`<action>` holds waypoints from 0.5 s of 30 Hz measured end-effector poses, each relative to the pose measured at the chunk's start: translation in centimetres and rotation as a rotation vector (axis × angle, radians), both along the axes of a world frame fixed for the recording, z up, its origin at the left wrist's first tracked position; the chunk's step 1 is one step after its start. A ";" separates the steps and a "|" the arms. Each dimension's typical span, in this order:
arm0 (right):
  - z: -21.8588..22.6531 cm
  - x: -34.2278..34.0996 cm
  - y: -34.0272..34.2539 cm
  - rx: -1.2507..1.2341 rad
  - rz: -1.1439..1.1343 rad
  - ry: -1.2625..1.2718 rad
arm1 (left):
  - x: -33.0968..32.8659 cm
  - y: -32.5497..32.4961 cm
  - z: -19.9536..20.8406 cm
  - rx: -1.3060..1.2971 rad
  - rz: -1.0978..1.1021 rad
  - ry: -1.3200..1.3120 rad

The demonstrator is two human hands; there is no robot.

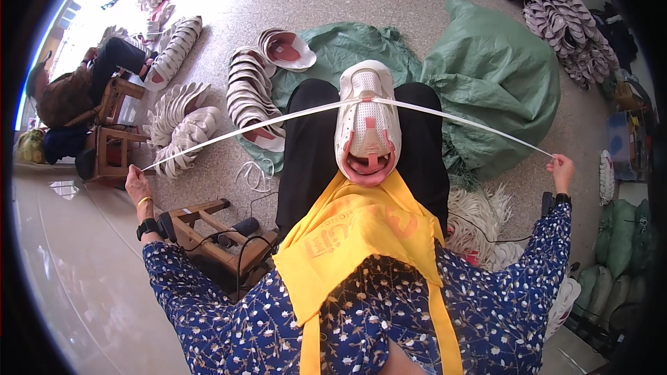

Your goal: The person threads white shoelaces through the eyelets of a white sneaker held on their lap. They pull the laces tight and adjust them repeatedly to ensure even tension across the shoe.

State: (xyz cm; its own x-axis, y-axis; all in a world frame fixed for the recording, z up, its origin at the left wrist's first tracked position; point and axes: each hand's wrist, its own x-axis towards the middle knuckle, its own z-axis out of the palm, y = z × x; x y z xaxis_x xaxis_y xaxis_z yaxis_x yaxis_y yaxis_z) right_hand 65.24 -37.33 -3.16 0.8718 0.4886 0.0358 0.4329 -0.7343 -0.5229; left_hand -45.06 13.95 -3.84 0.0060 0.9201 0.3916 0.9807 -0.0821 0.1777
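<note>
Left hand (137,184) and right hand (561,172), wide apart, pinch the lace (306,112); between them, the shoe (365,135) points forward, crosswise to it.

You have two hands (561,168), one held lace (299,114), one shoe (356,140) between two knees (309,101), one yellow apron (340,226), one co-worker (66,97) nearby.

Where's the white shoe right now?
In the head view, the white shoe sits just above centre, between the black trouser legs, at the upper edge of the yellow apron.
</note>
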 end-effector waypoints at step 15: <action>-0.5 -0.3 2.8 -0.027 -0.085 0.053 | -2.4 0.5 2.9 0.053 0.097 0.108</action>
